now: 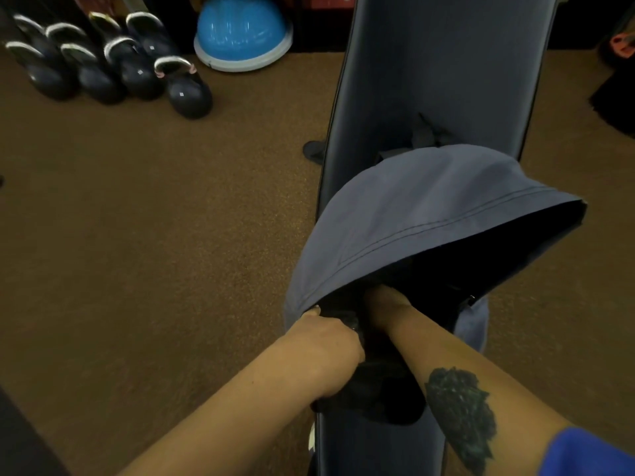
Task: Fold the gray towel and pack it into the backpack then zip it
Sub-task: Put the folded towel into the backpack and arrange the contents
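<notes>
Kettlebells [137, 63], dark, grouped on the brown floor [154, 235] at far left; blue half-dome balance trainer [242, 32] beside them; left hand [323, 333], closed on the near rim of the backpack's opening, thumb against the flap edge; backpack [429, 207], grey-blue, lying on the long padded surface [443, 70], flap raised, mouth gaping; right hand [386, 300] reaching into the dark interior, fingers hidden, grip cannot be told; gray towel not discernible in the dark interior.

Backpack [429, 207] mouth wide open, room inside; kettlebells [113, 60] far off.
</notes>
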`<state>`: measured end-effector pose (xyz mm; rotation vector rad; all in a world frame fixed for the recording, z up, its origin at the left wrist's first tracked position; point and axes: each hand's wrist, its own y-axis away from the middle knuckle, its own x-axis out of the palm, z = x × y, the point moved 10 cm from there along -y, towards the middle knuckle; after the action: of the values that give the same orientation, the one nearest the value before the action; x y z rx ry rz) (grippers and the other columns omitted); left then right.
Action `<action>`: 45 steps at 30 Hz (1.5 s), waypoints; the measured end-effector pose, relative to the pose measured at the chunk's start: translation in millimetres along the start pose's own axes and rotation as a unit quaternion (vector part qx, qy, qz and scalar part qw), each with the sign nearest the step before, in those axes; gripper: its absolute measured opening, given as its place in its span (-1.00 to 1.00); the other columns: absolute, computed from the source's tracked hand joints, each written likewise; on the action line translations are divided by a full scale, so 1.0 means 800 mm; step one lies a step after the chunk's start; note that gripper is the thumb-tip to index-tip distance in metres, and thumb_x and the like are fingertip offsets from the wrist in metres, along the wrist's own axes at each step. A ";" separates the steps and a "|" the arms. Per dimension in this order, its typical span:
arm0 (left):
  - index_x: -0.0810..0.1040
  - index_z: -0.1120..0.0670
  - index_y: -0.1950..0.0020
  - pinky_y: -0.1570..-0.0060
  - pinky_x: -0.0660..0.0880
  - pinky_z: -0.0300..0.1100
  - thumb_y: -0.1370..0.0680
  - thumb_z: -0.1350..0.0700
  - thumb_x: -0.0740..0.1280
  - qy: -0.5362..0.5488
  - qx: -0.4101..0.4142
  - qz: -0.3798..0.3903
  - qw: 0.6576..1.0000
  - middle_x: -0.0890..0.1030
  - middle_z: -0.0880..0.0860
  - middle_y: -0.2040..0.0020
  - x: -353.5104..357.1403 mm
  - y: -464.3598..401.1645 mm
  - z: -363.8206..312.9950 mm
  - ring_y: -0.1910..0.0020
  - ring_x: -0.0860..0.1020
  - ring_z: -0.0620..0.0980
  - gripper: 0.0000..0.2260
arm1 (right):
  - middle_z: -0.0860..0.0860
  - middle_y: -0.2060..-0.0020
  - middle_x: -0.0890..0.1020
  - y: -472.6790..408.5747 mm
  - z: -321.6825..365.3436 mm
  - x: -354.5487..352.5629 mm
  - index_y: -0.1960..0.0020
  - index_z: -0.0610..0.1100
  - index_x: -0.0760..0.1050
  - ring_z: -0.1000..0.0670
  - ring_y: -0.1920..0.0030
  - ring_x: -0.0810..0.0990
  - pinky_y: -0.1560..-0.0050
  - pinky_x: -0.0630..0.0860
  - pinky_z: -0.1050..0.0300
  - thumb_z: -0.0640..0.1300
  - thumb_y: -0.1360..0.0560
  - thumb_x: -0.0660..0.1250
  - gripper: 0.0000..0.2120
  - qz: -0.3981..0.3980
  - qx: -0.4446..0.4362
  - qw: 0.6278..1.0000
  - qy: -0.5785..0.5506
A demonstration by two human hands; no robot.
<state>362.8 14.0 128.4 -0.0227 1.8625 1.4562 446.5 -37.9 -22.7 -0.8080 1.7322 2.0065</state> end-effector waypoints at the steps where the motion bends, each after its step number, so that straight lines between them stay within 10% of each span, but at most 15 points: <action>1: 0.45 0.08 -0.31 -0.49 -0.01 0.11 -0.60 0.18 0.20 0.001 -0.001 0.002 1.000 0.50 0.12 -0.28 0.002 -0.001 0.000 -0.33 0.40 0.11 -0.72 | -0.14 -0.24 0.54 0.000 0.001 -0.001 -0.31 -0.16 0.44 -0.09 -0.21 0.55 -0.13 0.50 0.09 -0.21 -0.57 0.21 -0.69 -0.006 -0.002 1.000 0.005; 14: 0.52 0.06 -0.15 -0.34 0.22 0.00 -0.61 0.09 0.18 0.083 0.011 -0.046 0.995 0.56 0.08 -0.09 -0.011 0.005 0.015 -0.14 0.48 0.07 -0.81 | -0.15 -0.18 0.59 0.095 -0.071 -0.124 -0.22 -0.13 0.53 -0.17 -0.20 0.55 -0.11 0.51 0.02 -0.12 -0.55 0.18 -0.71 -0.167 -0.018 0.984 0.052; 25: 0.50 -0.11 -0.25 -0.08 0.47 -0.15 -0.58 -0.05 0.21 0.253 -0.078 -0.169 0.949 0.60 -0.04 -0.11 -0.041 -0.001 0.069 -0.09 0.53 -0.07 -0.74 | 0.00 -0.11 0.62 0.172 -0.147 -0.102 -0.21 0.10 0.53 -0.08 -0.21 0.46 -0.18 0.33 0.08 -0.16 -0.48 0.22 -0.65 -0.126 -0.086 0.975 0.163; 32: 0.54 -0.08 0.01 0.26 0.38 -0.27 -0.56 -0.10 0.23 0.291 -0.111 -0.290 0.905 0.59 -0.08 0.17 -0.058 0.016 0.090 0.21 0.52 -0.14 -0.84 | -0.05 0.10 0.61 0.178 -0.169 -0.090 0.10 -0.02 0.45 -0.11 0.08 0.57 0.05 0.56 -0.04 -0.19 -0.40 0.34 -0.87 -0.073 -0.088 0.993 -0.014; 36: 0.43 -0.08 0.20 0.28 0.37 -0.21 -0.59 -0.12 0.17 0.269 -0.115 -0.298 0.909 0.52 -0.07 0.29 -0.067 0.019 0.082 0.25 0.51 -0.09 -0.78 | 0.00 -0.08 0.53 0.192 -0.148 -0.090 -0.21 0.02 0.37 -0.10 -0.08 0.55 0.02 0.51 0.01 0.12 -0.30 0.45 -0.46 -0.128 -0.094 0.987 0.013; 45: 0.49 -0.03 0.19 0.34 0.36 -0.23 -0.58 -0.10 0.21 0.313 -0.107 -0.289 0.898 0.53 -0.04 0.31 -0.067 0.035 0.085 0.30 0.51 -0.08 -0.78 | -0.01 -0.15 0.45 0.208 -0.138 -0.095 -0.30 0.00 0.31 -0.09 -0.20 0.45 -0.12 0.47 -0.03 0.04 -0.40 0.42 -0.46 -0.209 -0.081 0.974 -0.016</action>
<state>425.7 57.9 177.4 -1.1755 1.9083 1.2836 422.4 -168.7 144.3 -1.0833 1.2586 1.8689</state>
